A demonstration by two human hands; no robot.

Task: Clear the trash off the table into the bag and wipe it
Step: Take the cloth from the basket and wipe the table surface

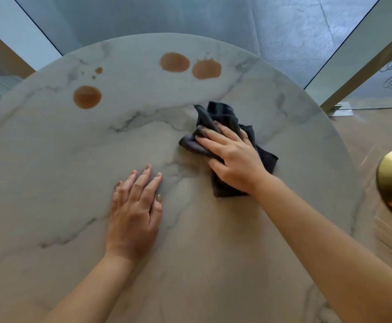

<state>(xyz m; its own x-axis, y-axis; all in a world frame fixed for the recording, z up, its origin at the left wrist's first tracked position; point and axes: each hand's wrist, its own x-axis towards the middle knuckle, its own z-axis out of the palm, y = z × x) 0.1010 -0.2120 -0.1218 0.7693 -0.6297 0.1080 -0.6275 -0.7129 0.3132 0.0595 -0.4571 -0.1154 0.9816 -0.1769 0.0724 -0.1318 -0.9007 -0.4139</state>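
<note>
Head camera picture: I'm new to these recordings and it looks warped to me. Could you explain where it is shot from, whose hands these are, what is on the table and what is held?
It is one wide-angle camera worn on a person's head, looking forward and down, which bends the edges. No machine is involved: both bare hands belong to the wearer. The left hand rests flat on the round marble table, fingers straight. The right hand presses a crumpled dark cloth onto the tabletop. Brown spills lie toward the far edge: one large spill on the left with small drops beyond it, and two spills side by side farther right. The cloth touches none of them.
</note>
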